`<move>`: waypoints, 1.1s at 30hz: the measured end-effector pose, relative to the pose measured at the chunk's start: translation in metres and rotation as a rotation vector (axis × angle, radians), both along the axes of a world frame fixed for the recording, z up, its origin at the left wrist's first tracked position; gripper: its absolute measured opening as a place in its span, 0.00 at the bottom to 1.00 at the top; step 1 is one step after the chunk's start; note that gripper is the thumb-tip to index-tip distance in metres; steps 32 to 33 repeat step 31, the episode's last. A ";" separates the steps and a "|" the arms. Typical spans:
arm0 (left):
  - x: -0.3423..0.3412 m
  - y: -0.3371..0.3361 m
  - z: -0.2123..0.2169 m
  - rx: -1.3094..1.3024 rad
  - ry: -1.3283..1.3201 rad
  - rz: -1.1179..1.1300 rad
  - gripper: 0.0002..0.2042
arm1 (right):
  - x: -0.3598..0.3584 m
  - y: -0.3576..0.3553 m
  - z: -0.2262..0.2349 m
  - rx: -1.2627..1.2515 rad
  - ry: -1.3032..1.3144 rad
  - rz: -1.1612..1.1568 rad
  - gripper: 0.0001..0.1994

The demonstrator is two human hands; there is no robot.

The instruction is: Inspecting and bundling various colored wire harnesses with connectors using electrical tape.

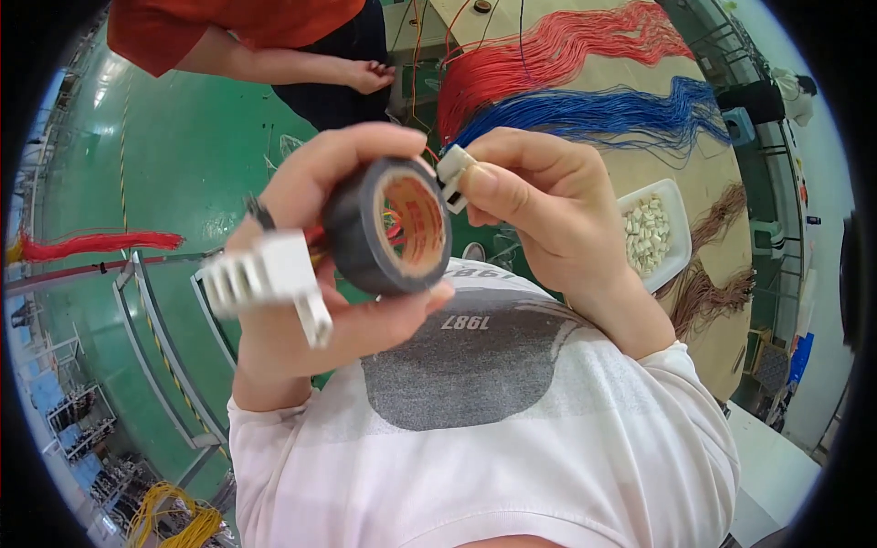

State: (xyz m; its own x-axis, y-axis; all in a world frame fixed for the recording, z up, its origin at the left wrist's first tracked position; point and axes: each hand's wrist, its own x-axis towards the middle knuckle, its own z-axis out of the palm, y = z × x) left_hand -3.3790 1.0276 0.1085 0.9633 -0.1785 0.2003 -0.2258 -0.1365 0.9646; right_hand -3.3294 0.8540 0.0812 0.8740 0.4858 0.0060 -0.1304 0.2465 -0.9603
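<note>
My left hand point(297, 196) is closed around a roll of black tape point(356, 228), its printed core turned to the right. A larger white plastic connector point(260, 279) with a row of slots lies against the palm side of the same hand; it is blurred, and how it is held cannot be made out. Beside the roll, my right hand point(566, 205) pinches a small white connector point(454, 169) between thumb and fingers. Thin red and yellow wires show through the tape's core and near that small connector; where they run is partly hidden.
On the tan table at right lie red wires point(557, 55), blue wires point(603, 114), brown wires point(708, 292) and a white tray point(678, 228) of small connectors. Another person's arm point(274, 66) is across from me. Metal frames point(155, 338) stand at left.
</note>
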 end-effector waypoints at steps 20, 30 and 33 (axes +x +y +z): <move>-0.007 -0.017 -0.032 -0.537 0.523 0.313 0.12 | -0.001 0.006 -0.018 -0.228 -0.509 -0.291 0.07; 0.000 -0.008 -0.056 -0.872 0.752 0.052 0.13 | 0.004 0.008 -0.011 -0.518 -0.748 -0.084 0.09; 0.000 -0.008 -0.057 -0.882 0.753 0.053 0.13 | 0.005 0.008 -0.005 -0.614 -0.836 -0.044 0.10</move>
